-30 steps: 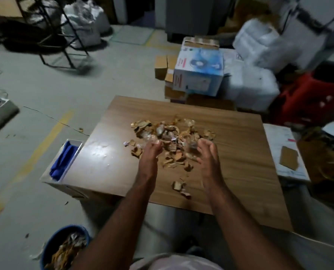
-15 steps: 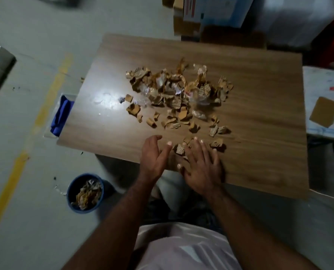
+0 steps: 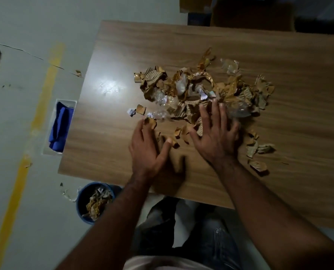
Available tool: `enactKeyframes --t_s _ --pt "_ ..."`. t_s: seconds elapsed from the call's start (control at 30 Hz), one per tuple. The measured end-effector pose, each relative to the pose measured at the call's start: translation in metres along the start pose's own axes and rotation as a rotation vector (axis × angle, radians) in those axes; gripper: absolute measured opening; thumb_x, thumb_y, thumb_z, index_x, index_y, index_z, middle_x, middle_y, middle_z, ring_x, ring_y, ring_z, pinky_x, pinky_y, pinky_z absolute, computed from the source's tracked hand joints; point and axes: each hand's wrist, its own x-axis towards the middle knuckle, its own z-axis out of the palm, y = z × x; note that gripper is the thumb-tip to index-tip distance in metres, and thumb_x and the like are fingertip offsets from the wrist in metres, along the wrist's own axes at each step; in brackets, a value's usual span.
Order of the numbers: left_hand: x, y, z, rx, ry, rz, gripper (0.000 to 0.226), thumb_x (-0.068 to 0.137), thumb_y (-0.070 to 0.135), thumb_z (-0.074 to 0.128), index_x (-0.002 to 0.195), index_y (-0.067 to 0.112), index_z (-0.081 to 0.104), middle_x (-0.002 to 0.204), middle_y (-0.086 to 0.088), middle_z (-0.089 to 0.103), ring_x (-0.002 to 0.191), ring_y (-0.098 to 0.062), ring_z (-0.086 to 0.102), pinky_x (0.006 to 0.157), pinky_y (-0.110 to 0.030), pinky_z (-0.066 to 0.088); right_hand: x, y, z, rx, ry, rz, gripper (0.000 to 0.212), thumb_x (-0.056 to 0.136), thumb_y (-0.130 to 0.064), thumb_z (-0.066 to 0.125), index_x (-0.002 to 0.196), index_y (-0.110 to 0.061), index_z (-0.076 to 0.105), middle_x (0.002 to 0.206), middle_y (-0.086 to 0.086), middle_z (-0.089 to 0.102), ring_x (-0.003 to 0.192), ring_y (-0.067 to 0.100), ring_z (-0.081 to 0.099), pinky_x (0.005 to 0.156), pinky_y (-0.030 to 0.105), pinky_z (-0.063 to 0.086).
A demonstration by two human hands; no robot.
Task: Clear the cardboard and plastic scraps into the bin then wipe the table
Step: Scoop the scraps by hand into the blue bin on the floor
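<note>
We see both hands flat on the wooden table [image 3: 279, 55], fingers straight and spread: the left hand [image 3: 146, 151] lies at the near-left fringe of the scraps [image 3: 201, 88], fingertips touching a loose brown piece, while the right hand [image 3: 216, 137] presses down on the near edge of the heap, fingers partly over the cardboard and clear plastic. The heap sits mid-table with stray bits trailing off to the right, and the blue bin [image 3: 82, 203], already holding scraps, stands on the floor by the table's near-left corner, with a blue cloth [image 3: 60, 125] in a white tray at the table's left edge.
</note>
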Motion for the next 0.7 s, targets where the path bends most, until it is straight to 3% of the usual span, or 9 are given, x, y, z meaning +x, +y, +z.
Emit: enactKeyframes --t_s 0.17,0.3,0.4,0.53,0.63,0.7 --pt "0.076 -0.016 -0.006 0.084 0.069 0.017 0.084 0.093 0.064 0.048 0.160 0.015 0.033 0.172 -0.015 0.015 0.159 -0.030 0.015 0.125 -0.061 0.013 0.030 -0.030 -0.011 0.049 0.086 0.032 0.080 0.101 -0.068 0.033 0.165 -0.021 0.021 0.173 0.014 0.016 0.159 0.031 0.018 0.121 0.060 0.023" --pt "0.106 -0.021 0.011 0.085 -0.023 -0.022 0.083 0.097 0.065 0.040 0.165 0.022 0.022 0.174 -0.013 0.004 0.161 -0.030 0.003 0.127 -0.058 0.002 0.043 -0.043 0.000 0.106 0.082 0.237 0.083 0.102 -0.069 0.031 0.165 -0.017 0.019 0.173 0.014 0.016 0.159 0.030 0.016 0.126 0.057 0.017" --pt "0.105 -0.013 0.029 0.039 -0.106 0.036 0.085 0.097 0.068 0.031 0.165 0.020 0.021 0.174 -0.012 0.007 0.161 -0.028 0.004 0.128 -0.055 -0.002 0.046 -0.046 0.009 0.163 0.091 0.250 0.080 0.103 -0.065 0.033 0.165 -0.016 0.021 0.172 0.013 0.019 0.159 0.029 0.018 0.125 0.055 0.020" --pt "0.095 0.010 0.044 -0.111 -0.133 0.112 0.077 0.100 0.059 0.038 0.160 0.012 0.032 0.173 -0.012 0.018 0.160 -0.026 0.012 0.128 -0.062 0.009 0.044 -0.050 0.010 0.188 0.129 0.195 0.073 0.104 -0.058 0.035 0.164 -0.018 0.027 0.171 0.009 0.023 0.157 0.024 0.025 0.123 0.055 0.024" --pt "0.107 0.012 0.036 -0.155 -0.012 0.161 0.070 0.098 0.049 0.053 0.154 0.009 0.041 0.165 -0.018 0.032 0.153 -0.031 0.029 0.119 -0.067 0.026 0.055 -0.050 0.000 0.304 0.203 0.249 0.072 0.103 -0.058 0.040 0.161 -0.016 0.032 0.169 0.011 0.027 0.154 0.027 0.031 0.120 0.057 0.030" --pt "0.131 0.007 0.025 -0.131 0.091 0.174 0.070 0.096 0.051 0.056 0.152 0.011 0.044 0.161 -0.019 0.035 0.149 -0.032 0.034 0.117 -0.068 0.029 0.067 -0.048 -0.005 0.359 0.245 0.269 0.074 0.102 -0.060 0.042 0.160 -0.014 0.035 0.168 0.014 0.029 0.151 0.030 0.035 0.117 0.058 0.035"
